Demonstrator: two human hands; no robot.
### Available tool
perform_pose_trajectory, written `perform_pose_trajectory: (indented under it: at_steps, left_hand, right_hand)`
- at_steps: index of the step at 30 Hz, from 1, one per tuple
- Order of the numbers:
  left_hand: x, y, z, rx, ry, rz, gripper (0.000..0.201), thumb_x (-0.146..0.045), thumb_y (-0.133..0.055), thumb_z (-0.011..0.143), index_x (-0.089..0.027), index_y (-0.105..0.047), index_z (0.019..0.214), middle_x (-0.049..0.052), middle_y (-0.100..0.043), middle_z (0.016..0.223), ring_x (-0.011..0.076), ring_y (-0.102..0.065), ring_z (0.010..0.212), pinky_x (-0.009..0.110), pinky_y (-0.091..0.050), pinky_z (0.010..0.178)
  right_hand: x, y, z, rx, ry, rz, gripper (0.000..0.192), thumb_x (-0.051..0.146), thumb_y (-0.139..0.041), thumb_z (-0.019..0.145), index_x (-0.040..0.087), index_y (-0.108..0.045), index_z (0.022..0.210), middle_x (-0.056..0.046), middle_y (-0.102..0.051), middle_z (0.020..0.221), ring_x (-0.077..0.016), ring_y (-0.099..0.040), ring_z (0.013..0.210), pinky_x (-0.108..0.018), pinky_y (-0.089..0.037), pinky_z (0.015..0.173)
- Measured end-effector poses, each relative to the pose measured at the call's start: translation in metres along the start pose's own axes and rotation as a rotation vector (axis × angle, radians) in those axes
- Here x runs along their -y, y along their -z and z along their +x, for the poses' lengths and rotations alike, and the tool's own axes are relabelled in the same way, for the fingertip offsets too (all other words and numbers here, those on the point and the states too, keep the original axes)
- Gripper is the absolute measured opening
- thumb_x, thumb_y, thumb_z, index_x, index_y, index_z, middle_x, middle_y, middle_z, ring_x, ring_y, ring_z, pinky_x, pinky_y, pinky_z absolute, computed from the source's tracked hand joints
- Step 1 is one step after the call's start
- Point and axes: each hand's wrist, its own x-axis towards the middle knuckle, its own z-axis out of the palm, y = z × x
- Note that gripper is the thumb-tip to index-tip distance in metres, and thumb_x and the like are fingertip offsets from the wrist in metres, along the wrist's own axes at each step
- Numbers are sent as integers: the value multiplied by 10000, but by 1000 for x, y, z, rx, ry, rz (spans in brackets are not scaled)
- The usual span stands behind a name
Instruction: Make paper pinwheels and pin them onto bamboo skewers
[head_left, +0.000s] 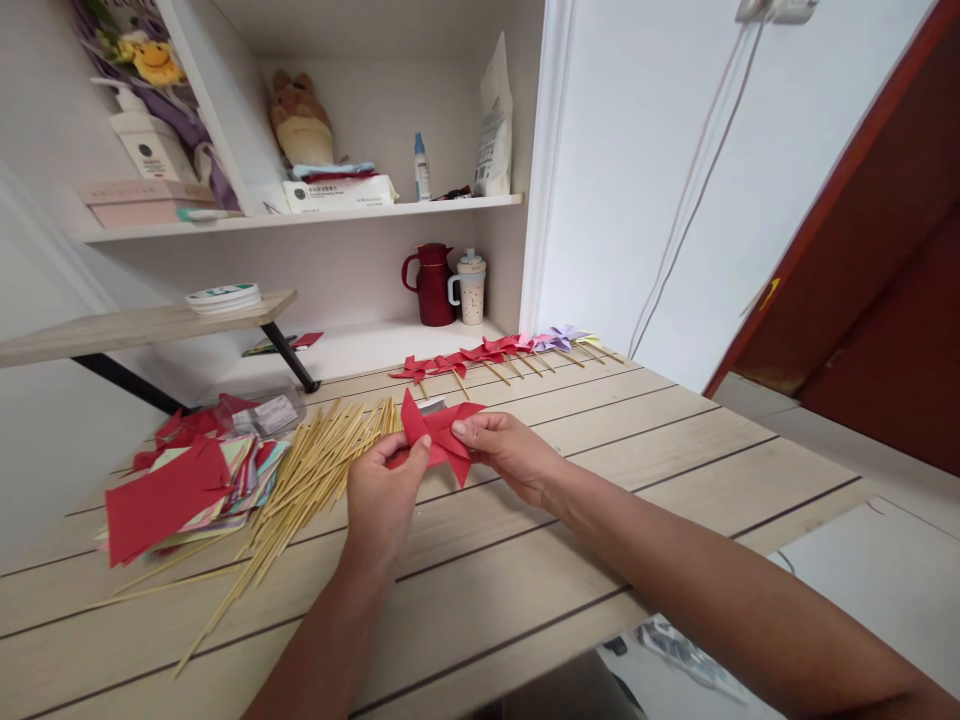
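Note:
Both my hands hold a red paper pinwheel (437, 432) just above the wooden table (570, 520). My left hand (384, 495) pinches its lower left part with thumb and fingers. My right hand (510, 455) grips its right side, thumb on top. A pile of thin bamboo sticks (311, 470) lies just left of my hands. Further left sits a stack of coloured paper squares (187, 485) with red sheets on top. A row of finished pinwheels on sticks (495, 355), red then pink and purple, lies at the table's far edge.
A red jug (430, 284) and a cup with a lid (470, 287) stand in the alcove behind. Shelves above carry boxes, a bottle and a bag. A low wooden shelf (150, 322) juts out at left. A red door (877, 250) is at right.

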Motion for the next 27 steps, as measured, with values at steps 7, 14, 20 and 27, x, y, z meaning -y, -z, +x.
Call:
perform_pose_trajectory:
  at_steps: [7,14,20,27]
  left_hand:
    - [1,-1,-1,9,8,2,301,-407,-778,716,-168,-802,897,68,-784,836,219,-688,784,325,-520,763]
    - [3,0,0,19,18,-31,300,-419,-783,718,-167,-795,879,73,-789,863,212,-681,772,332,-521,767]
    - [-1,-2,-2,-1,29,-46,264,-394,-797,696,-163,-792,823,65,-772,801,198,-669,731,308,-508,722]
    - [-3,-4,-3,21,59,-73,267,-412,-795,700,-162,-780,789,52,-750,772,173,-626,695,293,-491,696]
  right_hand:
    - [-2,1,2,-43,27,-8,344,436,-944,569,157,-782,686,-44,-754,735,-158,-638,711,-332,-482,811]
    - [-1,0,0,-154,57,-87,317,416,-933,576,158,-782,684,-46,-753,713,-162,-635,698,-345,-477,803]
    - [-1,-2,0,-145,103,-154,323,427,-923,586,161,-793,716,-58,-764,752,-184,-653,734,-352,-482,801]
    - [-2,-2,1,-174,113,-213,292,398,-912,590,163,-783,705,-43,-743,724,-166,-620,688,-323,-473,710]
